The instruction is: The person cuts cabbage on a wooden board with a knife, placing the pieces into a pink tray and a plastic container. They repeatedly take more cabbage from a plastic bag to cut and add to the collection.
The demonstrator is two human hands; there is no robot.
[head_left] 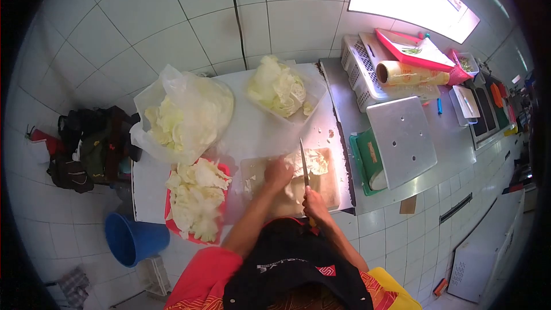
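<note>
A cutting board (330, 190) lies near the front edge of the white table. My right hand (314, 204) is closed round the handle of a long knife (304, 163), whose blade points away from me over pale cabbage pieces (317, 162). My left hand (278, 173) rests at the left end of these pieces, fingers bent and pressed together on them. Left of the board, a red basket (220, 221) is heaped with cabbage leaves (198, 198). Behind it stands a plastic bag (209, 109) of cabbage. A clear container (318, 93) with more cabbage is at the back.
A blue bin (135, 240) stands on the floor at the left. Right of the table are a green scale (367, 158) with a metal plate (402, 138), a white crate (359, 74), a roll of wrap (410, 74) and a pink tray (413, 49). Bags (94, 143) hang at the left.
</note>
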